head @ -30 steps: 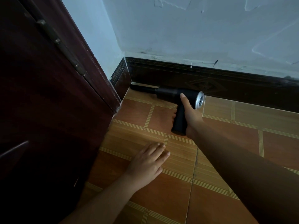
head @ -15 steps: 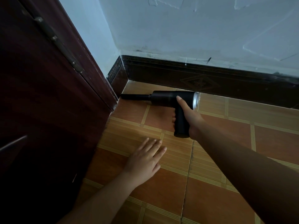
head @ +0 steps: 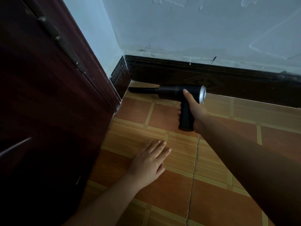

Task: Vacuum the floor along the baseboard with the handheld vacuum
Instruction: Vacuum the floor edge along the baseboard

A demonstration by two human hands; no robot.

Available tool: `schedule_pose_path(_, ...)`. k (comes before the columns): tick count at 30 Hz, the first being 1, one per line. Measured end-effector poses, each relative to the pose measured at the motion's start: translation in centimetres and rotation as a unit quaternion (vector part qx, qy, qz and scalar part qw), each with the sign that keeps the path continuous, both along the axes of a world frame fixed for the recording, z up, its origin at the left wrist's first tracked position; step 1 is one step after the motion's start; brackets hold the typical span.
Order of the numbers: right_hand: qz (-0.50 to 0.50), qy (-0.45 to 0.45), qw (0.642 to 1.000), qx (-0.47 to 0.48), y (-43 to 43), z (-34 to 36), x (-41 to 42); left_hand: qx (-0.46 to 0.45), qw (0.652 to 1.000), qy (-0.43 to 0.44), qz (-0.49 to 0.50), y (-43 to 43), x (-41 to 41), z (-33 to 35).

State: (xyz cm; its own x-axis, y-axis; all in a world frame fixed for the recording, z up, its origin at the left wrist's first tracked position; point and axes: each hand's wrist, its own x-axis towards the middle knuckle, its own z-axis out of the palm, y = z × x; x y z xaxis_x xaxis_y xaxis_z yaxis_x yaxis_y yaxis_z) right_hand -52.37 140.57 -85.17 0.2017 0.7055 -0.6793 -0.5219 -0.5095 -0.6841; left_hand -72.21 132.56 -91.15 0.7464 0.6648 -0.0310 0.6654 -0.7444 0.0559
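Observation:
My right hand (head: 194, 111) grips the handle of a black handheld vacuum (head: 175, 92) with a silver rear cap. Its thin black nozzle points left, low over the floor, and its tip is in the corner where the two stretches of dark baseboard (head: 236, 82) meet. The vacuum's body runs parallel to the back baseboard, close in front of it. My left hand (head: 150, 162) lies flat on the brown tiled floor (head: 219, 201), palm down, fingers spread a little, holding nothing.
A dark red wooden door (head: 48, 111) with a hinge strip fills the left side and reaches down to the floor near the corner. A pale, cracked wall (head: 195, 30) rises above the baseboard. The tiled floor stretches to the right along the baseboard.
The vacuum has moved back toward the back baseboard after swinging out from it half a second ago, nozzle still aimed into the corner. My left hand stays flat on the floor.

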Motion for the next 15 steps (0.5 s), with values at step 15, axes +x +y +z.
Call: schedule_pose_path(15, 0.01, 0.014, 1.0, -0.013, -0.51, -0.76, -0.61, -0.008, 1.0, 0.023, 0.006, -0.01, 0.02, 0.21)
